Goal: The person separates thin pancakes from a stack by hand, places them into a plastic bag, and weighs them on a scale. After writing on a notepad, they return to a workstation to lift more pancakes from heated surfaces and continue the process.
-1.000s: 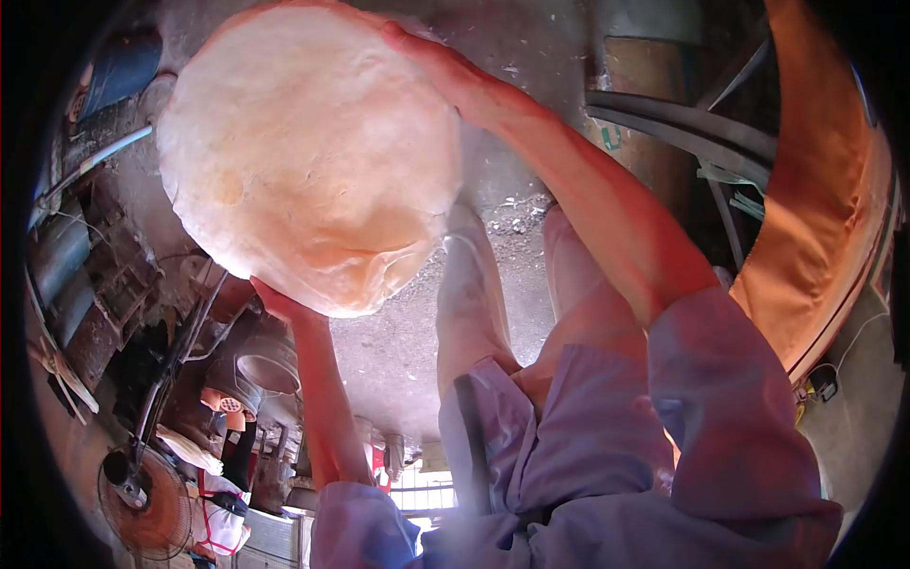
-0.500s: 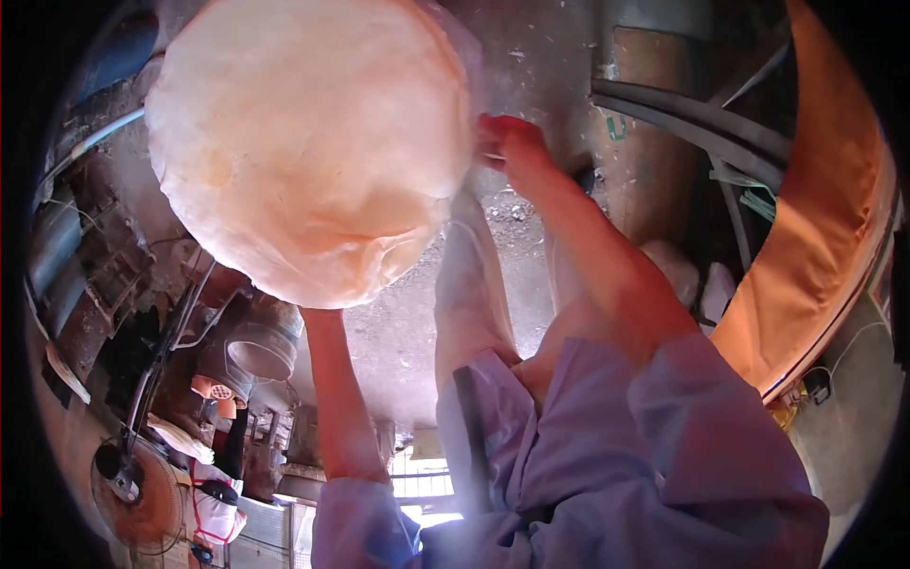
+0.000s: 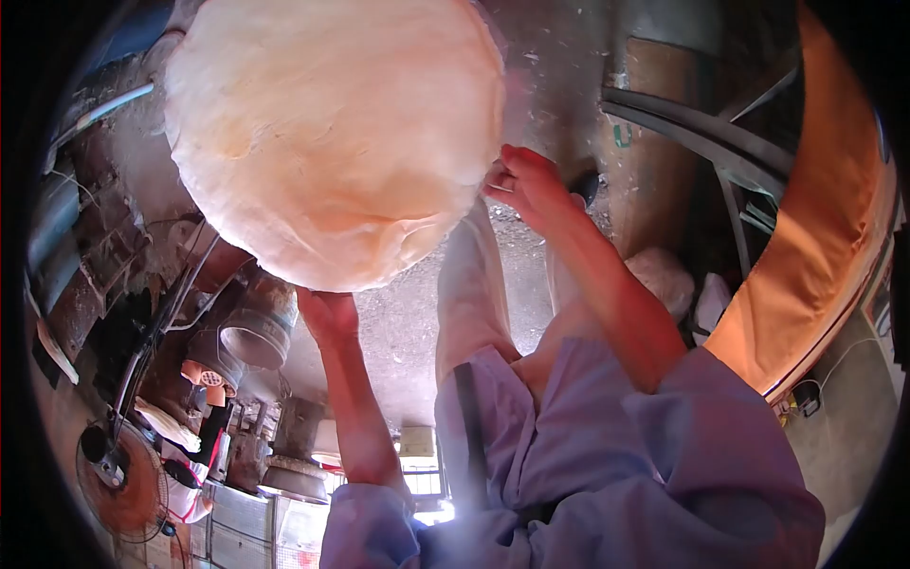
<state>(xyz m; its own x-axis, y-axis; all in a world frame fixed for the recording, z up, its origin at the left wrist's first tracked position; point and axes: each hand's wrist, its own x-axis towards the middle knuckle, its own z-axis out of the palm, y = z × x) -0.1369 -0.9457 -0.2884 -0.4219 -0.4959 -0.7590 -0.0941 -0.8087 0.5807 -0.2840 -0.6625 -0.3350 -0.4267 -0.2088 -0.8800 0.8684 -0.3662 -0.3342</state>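
A large round, pale, dough-like sheet [image 3: 332, 133] fills the upper left of the head view, with wrinkles and a fold near its lower edge. My left hand [image 3: 327, 313] holds it from below at that edge, its fingers hidden beneath the sheet. At the right rim is my right hand [image 3: 528, 185], its fingers curled together in a pinch against the edge. What lies under the sheet is hidden.
An orange cloth-covered curved panel [image 3: 806, 266] stands at the right beside dark metal bars [image 3: 697, 123]. To the left are a bucket [image 3: 256, 337] and a fan [image 3: 123, 479]. A person [image 3: 185, 474] appears at lower left. Grey floor [image 3: 403, 332] shows below.
The round sheet has shifted right and slightly up. My right hand has moved down along its rim, and more of my left hand now shows below the edge.
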